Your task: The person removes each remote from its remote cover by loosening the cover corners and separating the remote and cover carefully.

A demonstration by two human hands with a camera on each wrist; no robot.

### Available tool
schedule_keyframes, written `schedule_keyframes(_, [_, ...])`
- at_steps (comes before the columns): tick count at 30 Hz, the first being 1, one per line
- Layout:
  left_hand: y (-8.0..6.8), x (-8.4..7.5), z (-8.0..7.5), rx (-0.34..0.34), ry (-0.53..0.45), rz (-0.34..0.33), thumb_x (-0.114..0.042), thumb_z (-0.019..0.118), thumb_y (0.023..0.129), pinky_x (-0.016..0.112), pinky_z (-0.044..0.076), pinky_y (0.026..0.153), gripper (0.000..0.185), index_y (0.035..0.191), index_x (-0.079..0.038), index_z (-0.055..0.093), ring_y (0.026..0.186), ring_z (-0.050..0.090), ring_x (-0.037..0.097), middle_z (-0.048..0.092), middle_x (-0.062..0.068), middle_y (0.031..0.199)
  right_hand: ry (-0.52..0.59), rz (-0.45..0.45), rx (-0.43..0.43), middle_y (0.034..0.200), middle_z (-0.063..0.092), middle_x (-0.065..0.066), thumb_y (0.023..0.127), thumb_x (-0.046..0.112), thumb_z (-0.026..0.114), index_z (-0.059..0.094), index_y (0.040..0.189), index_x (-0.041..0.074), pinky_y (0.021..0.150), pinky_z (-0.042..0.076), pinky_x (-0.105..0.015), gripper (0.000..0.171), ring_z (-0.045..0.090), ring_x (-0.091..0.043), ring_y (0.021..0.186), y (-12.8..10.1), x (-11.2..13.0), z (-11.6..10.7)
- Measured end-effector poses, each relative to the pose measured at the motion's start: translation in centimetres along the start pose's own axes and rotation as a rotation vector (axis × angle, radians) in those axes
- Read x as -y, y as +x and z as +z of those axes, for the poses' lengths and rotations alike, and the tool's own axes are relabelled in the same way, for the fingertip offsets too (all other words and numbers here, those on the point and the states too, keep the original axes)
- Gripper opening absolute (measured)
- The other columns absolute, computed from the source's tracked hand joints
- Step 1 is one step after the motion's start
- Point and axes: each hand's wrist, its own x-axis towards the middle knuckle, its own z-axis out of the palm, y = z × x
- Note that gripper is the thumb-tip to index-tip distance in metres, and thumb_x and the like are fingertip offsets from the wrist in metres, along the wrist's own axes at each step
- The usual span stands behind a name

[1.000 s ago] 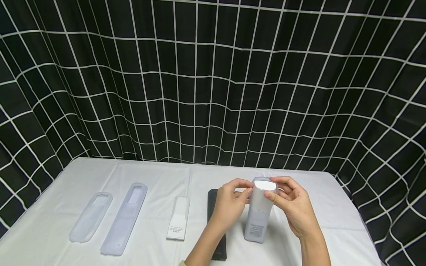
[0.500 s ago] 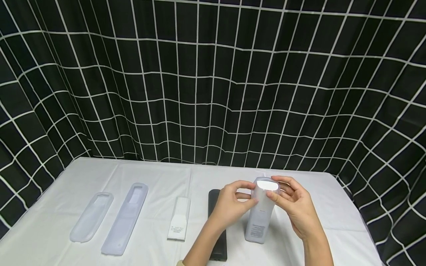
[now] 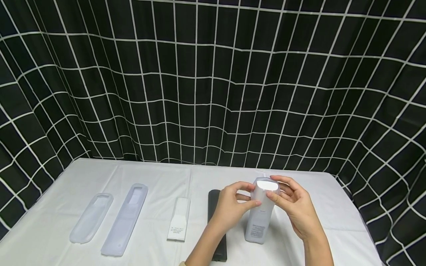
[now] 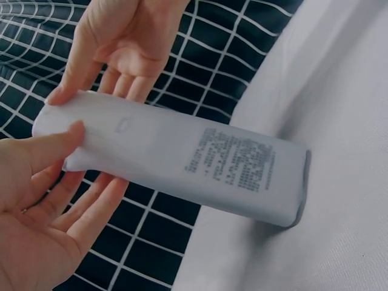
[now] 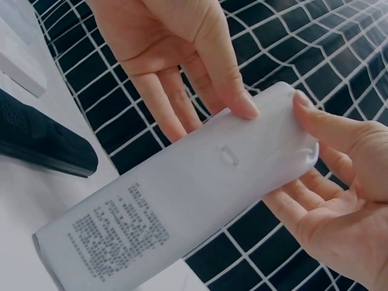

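Observation:
A white remote control (image 3: 260, 210) in a translucent silicone cover (image 3: 255, 236) stands nearly upright, its lower end on the table. Printed text shows through the cover in both wrist views. My left hand (image 3: 231, 207) pinches the upper left edge, with the thumb on the face towards me. On the opposite edge, my right hand (image 3: 295, 207) grips the top corner between thumb and fingers. At the upper end the cover's rim (image 5: 309, 159) looks bunched beside my right hand (image 5: 345, 188). Fingers behind the remote are partly hidden.
Left of my hands, a black remote (image 3: 221, 249) lies partly under my left forearm. Further left are a white remote (image 3: 178, 220), a long translucent cover (image 3: 124, 221) and a shorter one (image 3: 91, 218) on the white tablecloth (image 3: 159, 177). A black gridded curtain (image 3: 213, 92) hangs behind.
My left thumb has shifted from the remote's left edge onto its face and straightened. The right hand and the remote have hardly moved.

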Motion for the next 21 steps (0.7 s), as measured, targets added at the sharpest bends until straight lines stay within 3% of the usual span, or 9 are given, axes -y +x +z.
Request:
schedule_keyframes(7, [0.0,0.7,0.3,-0.003,-0.03,0.014,0.004,0.086,0.083,0.024,0.063,0.076,0.041,0.121,-0.004,0.073,0.089,0.078,0.017,0.074,0.009,0.112,-0.05,0.005,0.049,0.124,0.071,0.014,0.089,-0.012,0.076,0.059,0.139,0.007,0.09,0.058,-0.021,0.056,0.073,-0.007,0.109,-0.1,-0.4,-0.5])
schedule_keyframes(15, [0.1,1.1,0.1,0.042,-0.024,0.026,0.01,0.086,0.079,0.024,0.062,0.078,0.053,0.125,-0.01,0.07,0.089,0.076,0.012,0.073,0.008,0.11,-0.088,0.013,0.155,0.128,0.069,0.015,0.085,-0.014,0.078,0.048,0.156,0.014,0.086,0.061,-0.026,0.082,0.072,-0.011,0.107,-0.1,-1.3,-1.7])
schedule_keyframes(21, [0.2,1.4,0.2,0.036,-0.001,0.065,0.013,0.086,0.076,0.022,0.06,0.077,0.058,0.126,-0.012,0.069,0.085,0.072,0.006,0.074,0.008,0.107,-0.09,-0.029,0.148,0.128,0.069,0.014,0.084,-0.016,0.078,0.048,0.157,0.015,0.084,0.061,-0.026,0.086,0.07,-0.012,0.105,-0.1,-1.4,-1.7])
